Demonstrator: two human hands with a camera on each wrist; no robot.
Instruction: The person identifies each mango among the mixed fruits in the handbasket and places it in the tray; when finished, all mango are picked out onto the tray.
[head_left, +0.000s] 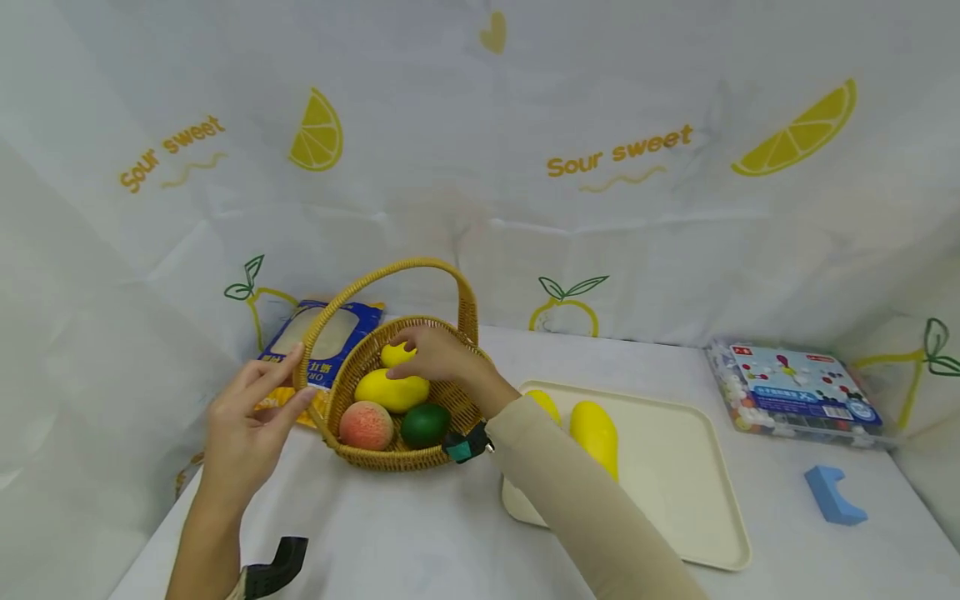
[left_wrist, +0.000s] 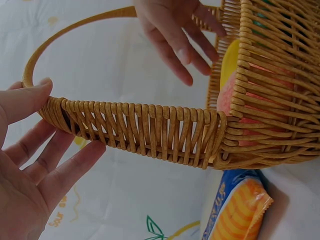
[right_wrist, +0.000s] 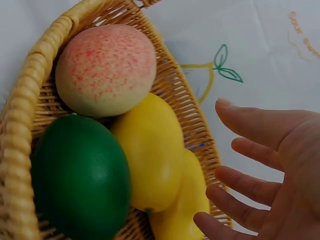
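A wicker basket (head_left: 390,460) tilts toward me, its tall handle (head_left: 420,263) arching up. My left hand (head_left: 243,417) holds the handle's left side, the thumb (left_wrist: 35,97) on one face and the fingers against the other. Inside lie a peach (right_wrist: 106,70), a dark green oval fruit (right_wrist: 80,175) and two yellow oval fruits; the larger yellow fruit (right_wrist: 150,152) partly covers the smaller one (right_wrist: 186,205). Over the basket's back part, my right hand (head_left: 435,358) reaches in beside the yellow fruits, fingers spread and nothing in its grasp.
Right of the basket, a cream tray (head_left: 667,475) bears two yellow fruits (head_left: 594,433), partly hidden by my right sleeve. Behind the basket leans a blue and orange bag (head_left: 360,315). At the far right are a clear plastic box (head_left: 798,387) and a blue block (head_left: 832,497).
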